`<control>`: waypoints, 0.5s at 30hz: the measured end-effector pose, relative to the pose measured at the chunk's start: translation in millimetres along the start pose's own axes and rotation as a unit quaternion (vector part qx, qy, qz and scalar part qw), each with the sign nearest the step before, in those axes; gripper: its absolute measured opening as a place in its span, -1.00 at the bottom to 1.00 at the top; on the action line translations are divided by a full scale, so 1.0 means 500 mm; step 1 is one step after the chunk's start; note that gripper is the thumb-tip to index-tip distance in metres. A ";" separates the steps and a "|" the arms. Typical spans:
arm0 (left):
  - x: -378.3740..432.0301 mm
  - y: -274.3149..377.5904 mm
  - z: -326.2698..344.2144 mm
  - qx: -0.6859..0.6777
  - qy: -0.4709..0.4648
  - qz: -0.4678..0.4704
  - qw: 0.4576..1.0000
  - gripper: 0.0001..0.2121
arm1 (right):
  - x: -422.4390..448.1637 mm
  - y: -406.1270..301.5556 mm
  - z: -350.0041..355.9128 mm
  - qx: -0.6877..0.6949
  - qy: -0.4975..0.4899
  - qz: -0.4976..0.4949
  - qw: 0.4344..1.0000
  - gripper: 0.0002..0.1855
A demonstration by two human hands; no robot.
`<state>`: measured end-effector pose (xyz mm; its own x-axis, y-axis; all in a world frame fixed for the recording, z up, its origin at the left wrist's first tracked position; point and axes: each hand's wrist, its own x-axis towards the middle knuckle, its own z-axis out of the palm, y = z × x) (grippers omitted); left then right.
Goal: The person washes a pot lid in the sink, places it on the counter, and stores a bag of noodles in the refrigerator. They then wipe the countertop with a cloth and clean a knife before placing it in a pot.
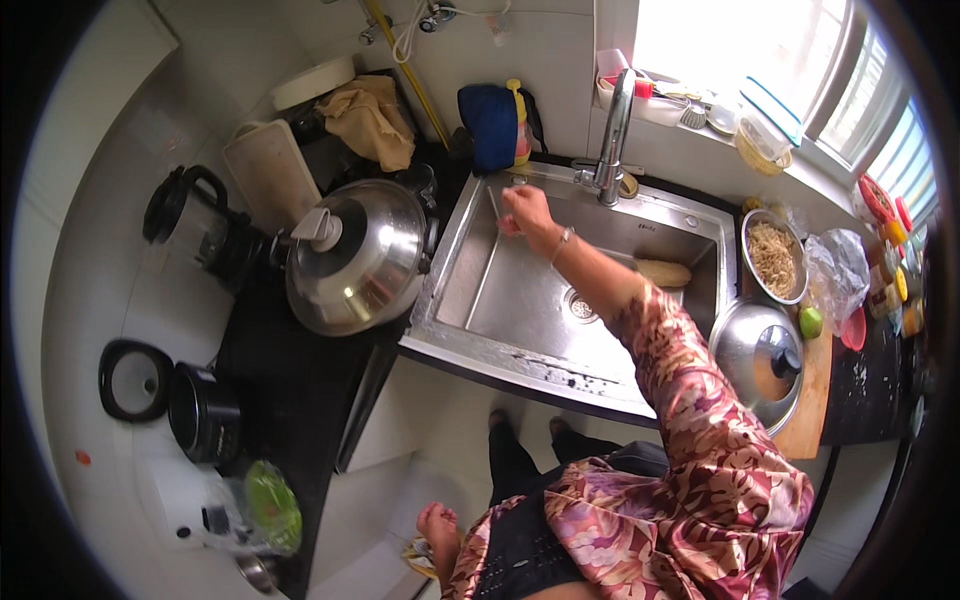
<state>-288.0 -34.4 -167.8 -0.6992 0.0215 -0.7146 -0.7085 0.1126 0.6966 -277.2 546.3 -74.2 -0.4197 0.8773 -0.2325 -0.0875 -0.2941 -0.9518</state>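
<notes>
My right hand (pixel 528 214) hangs over the back left corner of the stainless steel sink (pixel 517 292), its wrist bent and fingers curled. Nothing shows clearly in its grasp, though its palm side is hidden. Low in the picture, beside my body, is my left hand (pixel 439 525) with loosely bent fingers; whether it holds anything is unclear. A partly hidden yellowish item (pixel 418 556) appears next to it. Inside the sink, a long pale loofah-like piece (pixel 664 273) lies at the right wall, partly behind my forearm. The drain strainer (pixel 581 307) shows near the middle.
A chrome faucet (pixel 615 142) rises behind the sink. On the left stands a large lidded wok (pixel 360 262). At right are a bowl of shredded food (pixel 772 259), a metal lid (pixel 750 360), a green fruit (pixel 811 322) and a wooden board (pixel 814 405).
</notes>
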 end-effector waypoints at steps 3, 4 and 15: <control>0.057 0.048 0.032 0.016 -0.045 -0.049 0.998 -0.82 | 0.128 -0.032 0.034 0.048 0.081 -0.010 0.995 -0.59; 0.081 0.063 0.046 0.031 -0.071 -0.054 0.996 -0.84 | 0.152 -0.059 0.040 0.040 0.121 -0.013 0.992 -0.57; 0.247 0.210 0.133 0.063 -0.076 -0.088 0.991 -0.88 | 0.345 -0.113 0.038 -0.150 0.214 0.034 0.965 -0.54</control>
<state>-442.3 45.9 -187.0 -0.5360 0.1391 -0.8327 -0.7945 0.2505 0.5532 -362.0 706.9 -56.7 0.0012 0.9551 -0.2962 0.2196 -0.2893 -0.9317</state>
